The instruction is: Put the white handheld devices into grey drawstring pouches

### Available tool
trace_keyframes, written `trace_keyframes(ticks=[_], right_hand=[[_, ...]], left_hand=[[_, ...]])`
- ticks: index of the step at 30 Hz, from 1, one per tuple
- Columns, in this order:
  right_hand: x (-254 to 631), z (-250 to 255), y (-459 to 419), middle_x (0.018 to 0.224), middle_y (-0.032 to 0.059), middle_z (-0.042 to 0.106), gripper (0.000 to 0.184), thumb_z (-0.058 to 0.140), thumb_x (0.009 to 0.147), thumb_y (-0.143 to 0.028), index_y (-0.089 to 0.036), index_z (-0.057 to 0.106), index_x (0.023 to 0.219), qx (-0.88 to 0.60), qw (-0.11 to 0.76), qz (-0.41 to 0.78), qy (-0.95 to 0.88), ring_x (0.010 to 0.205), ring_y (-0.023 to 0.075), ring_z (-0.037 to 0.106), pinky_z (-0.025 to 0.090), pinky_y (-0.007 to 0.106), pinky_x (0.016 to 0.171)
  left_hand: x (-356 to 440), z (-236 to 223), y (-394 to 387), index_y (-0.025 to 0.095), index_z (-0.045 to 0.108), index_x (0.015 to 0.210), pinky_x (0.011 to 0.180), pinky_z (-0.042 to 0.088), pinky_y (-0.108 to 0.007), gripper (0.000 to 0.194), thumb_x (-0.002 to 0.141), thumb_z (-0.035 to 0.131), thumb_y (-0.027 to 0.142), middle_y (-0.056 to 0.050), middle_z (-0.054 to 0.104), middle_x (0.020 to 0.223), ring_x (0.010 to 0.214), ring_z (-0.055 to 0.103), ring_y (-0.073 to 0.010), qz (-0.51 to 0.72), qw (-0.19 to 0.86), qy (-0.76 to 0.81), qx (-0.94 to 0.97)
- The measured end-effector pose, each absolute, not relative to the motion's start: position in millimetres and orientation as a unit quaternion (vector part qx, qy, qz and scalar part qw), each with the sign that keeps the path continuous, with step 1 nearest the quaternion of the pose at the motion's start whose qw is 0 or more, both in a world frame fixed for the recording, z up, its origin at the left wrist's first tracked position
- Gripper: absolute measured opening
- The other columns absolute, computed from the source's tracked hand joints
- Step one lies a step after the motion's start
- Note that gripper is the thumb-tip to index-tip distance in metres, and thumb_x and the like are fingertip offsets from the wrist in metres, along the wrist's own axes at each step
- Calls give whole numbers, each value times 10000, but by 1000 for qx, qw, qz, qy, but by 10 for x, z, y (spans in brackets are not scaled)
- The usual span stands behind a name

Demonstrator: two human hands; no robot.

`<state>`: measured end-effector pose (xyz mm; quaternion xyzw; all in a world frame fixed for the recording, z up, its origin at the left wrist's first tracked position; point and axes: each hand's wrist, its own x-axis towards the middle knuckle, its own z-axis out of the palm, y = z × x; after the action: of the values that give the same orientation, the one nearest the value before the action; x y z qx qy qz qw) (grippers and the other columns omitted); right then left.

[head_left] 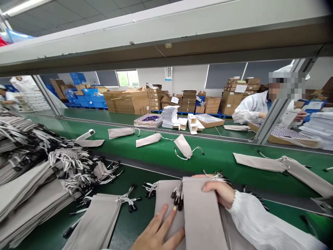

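Low in the frame, the right hand [221, 191] pinches the top grey pouch [203, 215] by its edge, while the left hand [158, 231] lies spread flat on the pouch beneath [163, 198].

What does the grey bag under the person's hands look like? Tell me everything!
The grey pouch is a long, flat cloth bag, smooth and pale. At its far end sit white drawstrings with black tips. It lies atop other pouches on the green table. The right hand grips its top edge; the left hand presses flat beside it.
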<state>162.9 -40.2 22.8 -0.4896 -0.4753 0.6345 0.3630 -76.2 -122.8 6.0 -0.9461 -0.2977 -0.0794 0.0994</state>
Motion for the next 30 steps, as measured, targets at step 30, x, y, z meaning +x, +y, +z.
trace_keyframes(ticks=[30], right_hand=[[1445, -283, -538, 983, 77, 589, 499, 448, 761, -377, -222, 404, 1233, -404, 238, -200, -860, 878, 218, 545, 402, 363, 740]], left_hand=[[-1855, 168, -1492, 173, 147, 1328, 919, 340, -448, 517, 879, 308, 373, -125, 216, 1362, 1210, 247, -300, -28, 105, -582, -806]])
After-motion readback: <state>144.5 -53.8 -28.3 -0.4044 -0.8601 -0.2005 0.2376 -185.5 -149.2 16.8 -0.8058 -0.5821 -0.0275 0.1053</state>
